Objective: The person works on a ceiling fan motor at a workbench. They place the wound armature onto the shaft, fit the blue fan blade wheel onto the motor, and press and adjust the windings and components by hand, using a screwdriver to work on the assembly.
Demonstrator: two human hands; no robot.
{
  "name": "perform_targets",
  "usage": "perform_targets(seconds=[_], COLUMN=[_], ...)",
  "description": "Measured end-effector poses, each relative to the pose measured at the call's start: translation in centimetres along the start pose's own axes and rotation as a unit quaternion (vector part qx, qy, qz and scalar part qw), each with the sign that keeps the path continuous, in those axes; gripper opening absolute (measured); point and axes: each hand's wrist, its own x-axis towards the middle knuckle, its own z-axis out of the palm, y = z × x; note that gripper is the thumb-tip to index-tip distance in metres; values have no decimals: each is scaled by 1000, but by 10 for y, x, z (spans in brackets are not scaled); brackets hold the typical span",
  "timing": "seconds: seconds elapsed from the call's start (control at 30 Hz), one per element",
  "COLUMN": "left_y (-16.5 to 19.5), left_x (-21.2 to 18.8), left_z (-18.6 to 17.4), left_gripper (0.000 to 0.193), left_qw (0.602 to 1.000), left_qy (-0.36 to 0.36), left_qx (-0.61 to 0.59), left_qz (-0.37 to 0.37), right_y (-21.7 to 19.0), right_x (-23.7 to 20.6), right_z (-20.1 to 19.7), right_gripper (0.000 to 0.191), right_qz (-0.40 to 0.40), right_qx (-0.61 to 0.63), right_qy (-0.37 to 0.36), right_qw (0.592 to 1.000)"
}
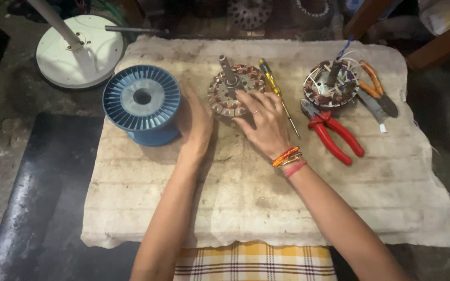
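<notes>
Stator [234,91] with upright shaft, mid-mat, between blue spool [141,101] and yellow screwdriver [277,91]. Right hand [264,122] spread flat on its near rim; left hand [196,119] open, edge-on beside it, gripping nothing. Bare mat [246,203] nearer the body.

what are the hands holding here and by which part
Nothing is lifted. Both hands, left hand and right hand, rest on the round stator at its near rim.

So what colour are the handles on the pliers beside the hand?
Red, seen clearly from the head camera: the pliers lie on the cloth.
</notes>
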Motion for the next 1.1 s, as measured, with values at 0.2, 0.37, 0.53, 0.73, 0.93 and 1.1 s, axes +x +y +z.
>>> perform_targets(seconds=[0.2, 0.37, 0.53, 0.73, 0.93, 1.1], left_y=[-7, -3, 10, 29, 38, 47], left_x=[5, 11, 26, 65, 116, 131], left_z=[-9, -26, -62, -124, -154, -151], left_gripper=[24, 35, 41, 45, 16, 16], left_qw=[956, 992, 957, 954, 852, 814], left_qy=[-149, -41, -98, -113, -93, -102], left_qx=[-123, -117, -271, -274, -515, -570], left_qz=[-219, -8, 17, 53, 23, 45], right_y=[12, 19, 10, 8, 10, 13], right_x=[-4, -5, -2, 1, 1, 2], right_z=[12, 6, 5, 1, 6, 10], right_gripper=[76, 73, 67, 58, 57, 56], right_qz=[12, 25, 13, 27, 34, 38], right_qx=[50, 70, 66, 56, 61, 64], right_qy=[51, 68, 89, 79, 85, 86], right_qw=[997, 995, 994, 995, 994, 993])
